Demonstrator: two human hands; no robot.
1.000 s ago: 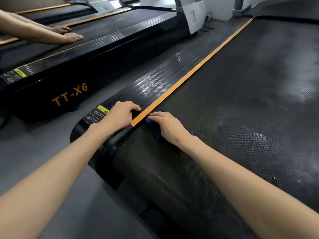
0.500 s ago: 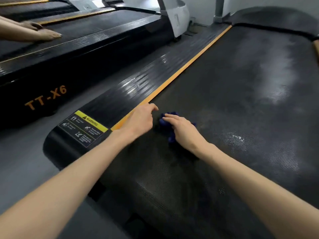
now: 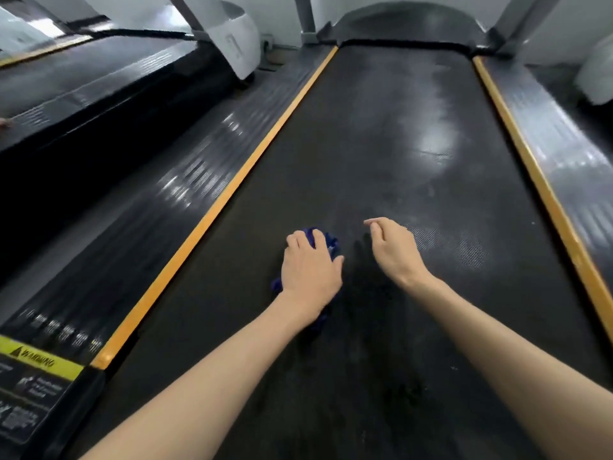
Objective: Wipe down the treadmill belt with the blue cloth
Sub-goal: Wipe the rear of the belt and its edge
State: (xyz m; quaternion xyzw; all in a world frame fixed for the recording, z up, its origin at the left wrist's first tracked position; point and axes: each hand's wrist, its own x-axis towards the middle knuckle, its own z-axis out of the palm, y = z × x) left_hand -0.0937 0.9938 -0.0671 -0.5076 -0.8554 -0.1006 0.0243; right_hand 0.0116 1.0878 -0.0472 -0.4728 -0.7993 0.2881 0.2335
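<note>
The blue cloth [image 3: 327, 241] lies bunched on the treadmill belt [image 3: 398, 144], left of the belt's middle and near the person's end; the left hand [image 3: 310, 270] rests flat on top of it, so only crumpled edges show past the fingertips and beside the wrist; the grip here is apart, fingers laid fairly straight and spread over the cloth, which probably serves to press a broad patch against the textured surface rather than to lift it; the right hand [image 3: 394, 250] hangs just beside it, above or barely on the belt, its grip loose and holding nothing, fingers lightly curled, likely kept clear of the wiping path; the orange strip [image 3: 212, 214] marks where the belt meets the ribbed side rail [image 3: 172, 190]; pale smears further up the belt suggest much of it is not yet wiped
</note>
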